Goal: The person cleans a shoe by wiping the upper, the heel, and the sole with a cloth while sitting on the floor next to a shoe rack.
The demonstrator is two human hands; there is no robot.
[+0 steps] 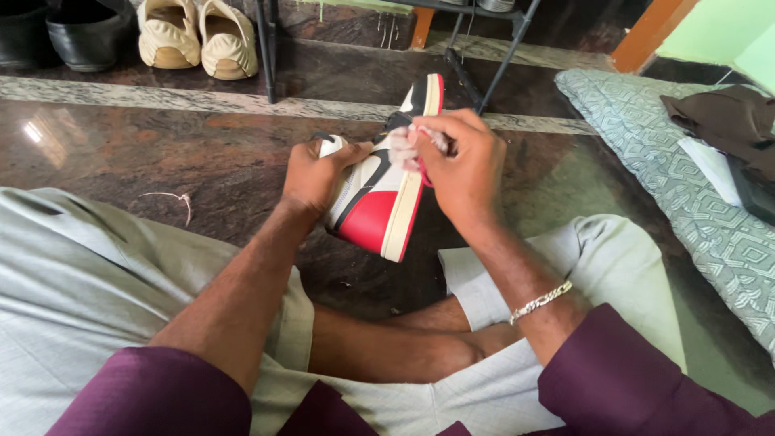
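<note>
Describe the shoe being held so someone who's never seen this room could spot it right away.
On the dark polished stone floor, just ahead of the seated person's crossed legs, the left hand and right hand hold a sneaker on its side. It is red, white and black with a cream sole, unlike the cream sandals and black shoes beyond.

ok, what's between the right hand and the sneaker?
Head view: a small pale cloth, pressed by the right hand against the sneaker.

Cream sandals [198, 34] and black shoes [60, 31] by a metal rack [484, 69], patterned mat [686, 186] at right
</note>
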